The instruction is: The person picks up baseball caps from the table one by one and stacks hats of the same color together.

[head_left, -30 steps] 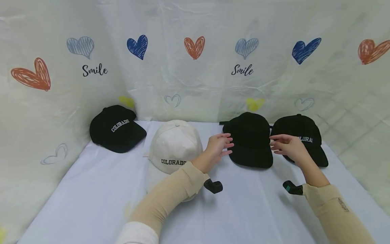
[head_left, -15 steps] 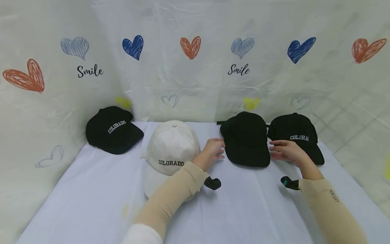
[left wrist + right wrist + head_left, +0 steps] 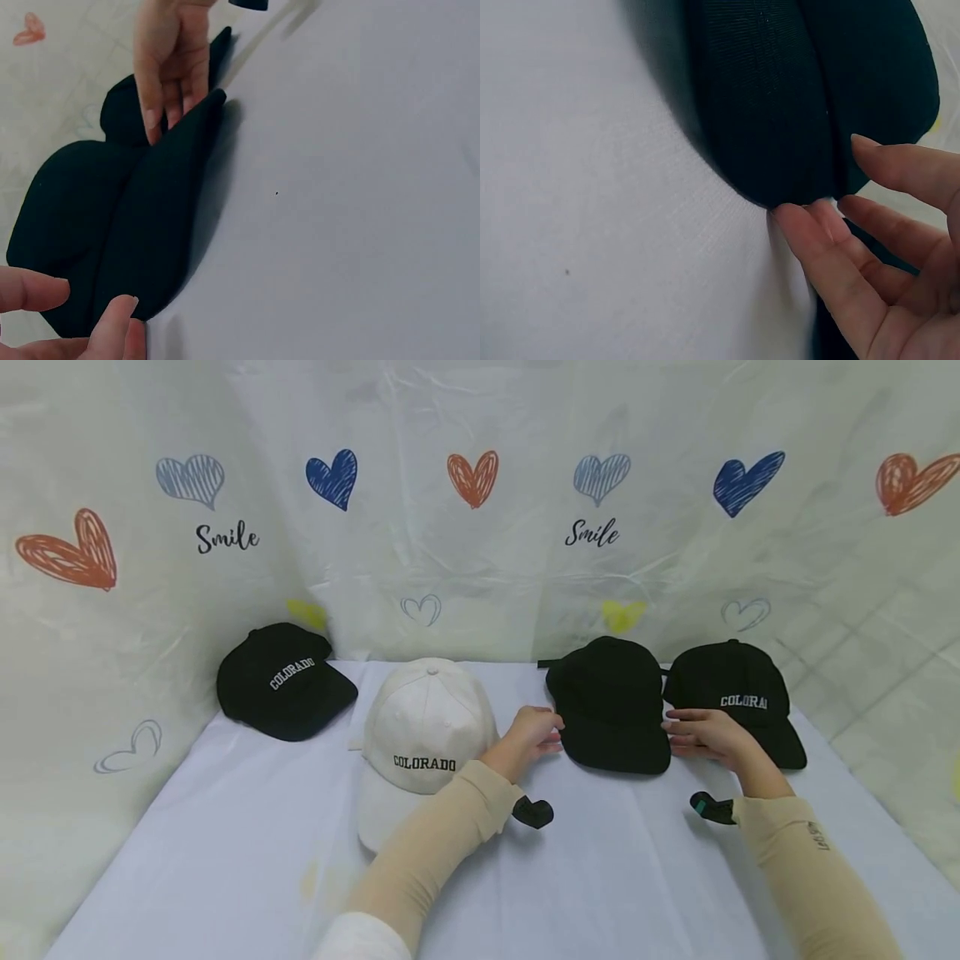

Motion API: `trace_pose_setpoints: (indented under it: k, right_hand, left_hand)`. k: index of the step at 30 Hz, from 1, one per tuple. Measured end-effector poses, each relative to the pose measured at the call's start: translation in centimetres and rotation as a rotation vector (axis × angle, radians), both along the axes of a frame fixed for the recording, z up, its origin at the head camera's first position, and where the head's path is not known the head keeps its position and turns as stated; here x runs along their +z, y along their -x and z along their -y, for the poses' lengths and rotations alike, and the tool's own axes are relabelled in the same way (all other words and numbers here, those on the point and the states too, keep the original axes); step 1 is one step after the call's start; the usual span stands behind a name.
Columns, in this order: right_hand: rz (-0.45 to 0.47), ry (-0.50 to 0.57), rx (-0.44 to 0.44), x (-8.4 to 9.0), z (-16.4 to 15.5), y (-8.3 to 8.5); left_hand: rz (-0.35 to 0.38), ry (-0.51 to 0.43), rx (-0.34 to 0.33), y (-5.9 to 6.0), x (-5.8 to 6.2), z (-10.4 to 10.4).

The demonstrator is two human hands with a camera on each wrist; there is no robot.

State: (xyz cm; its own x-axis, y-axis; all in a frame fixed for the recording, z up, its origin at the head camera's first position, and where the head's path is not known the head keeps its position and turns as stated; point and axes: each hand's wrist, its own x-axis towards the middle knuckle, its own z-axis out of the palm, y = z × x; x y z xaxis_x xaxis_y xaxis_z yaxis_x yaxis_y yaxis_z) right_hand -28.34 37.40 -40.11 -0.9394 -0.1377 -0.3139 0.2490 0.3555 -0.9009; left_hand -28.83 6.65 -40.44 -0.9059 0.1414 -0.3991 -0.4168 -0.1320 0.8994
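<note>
Plain black cap (image 3: 611,710) btwn hands (touching)

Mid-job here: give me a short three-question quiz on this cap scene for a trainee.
1. True or false: the white cap reads COLORADO on its front.
2. Which cap do both hands touch? A) the far-left black cap B) the plain black cap C) the white cap
3. Fill in: the black cap at far right sits beside the plain one, behind the ____ hand.

Key:
1. True.
2. B: the left hand has its fingers at the brim's left edge and the right hand at its right edge, both with fingers fairly straight.
3. right.
</note>
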Motion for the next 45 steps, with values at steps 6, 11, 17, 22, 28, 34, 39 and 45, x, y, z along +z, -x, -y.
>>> trace_pose_setpoints:
  k: [6, 11, 17, 22, 28, 34, 39, 45]
  right_hand:
    - [0.001, 0.016, 0.018, -0.2, 0.0, 0.1]
    - [-0.011, -0.021, 0.035, -0.2, 0.1, 0.1]
    - [-0.018, -0.057, 0.018, -0.2, 0.5, -0.3]
    - [-0.033, -0.042, 0.018, -0.2, 0.7, -0.7]
    - [-0.047, -0.011, 0.004, 0.1, 0.6, -0.9]
    - [-0.068, 0.004, 0.008, 0.5, 1.0, -1.3]
    - [-0.099, -0.029, 0.0, 1.0, 1.7, -1.9]
    - [-0.142, -0.1, -0.005, 1.3, 2.1, -3.0]
  left_hand:
    - [-0.024, 0.058, -0.036, -0.1, -0.1, -0.2]
    - [-0.059, 0.087, -0.062, -0.2, -0.2, -0.3]
    - [-0.132, 0.133, -0.092, -0.3, -0.4, -0.5]
    - [-0.15, 0.15, -0.075, -0.4, -0.4, -0.6]
    - [-0.171, 0.124, -0.07, -0.9, -0.3, -0.5]
    - [-0.171, 0.091, -0.061, -1.5, 0.2, 0.2]
    - [-0.17, 0.067, -0.064, -2.1, 0.4, 0.9]
    - [-0.18, 0.04, -0.075, -2.8, 0.0, 1.3]
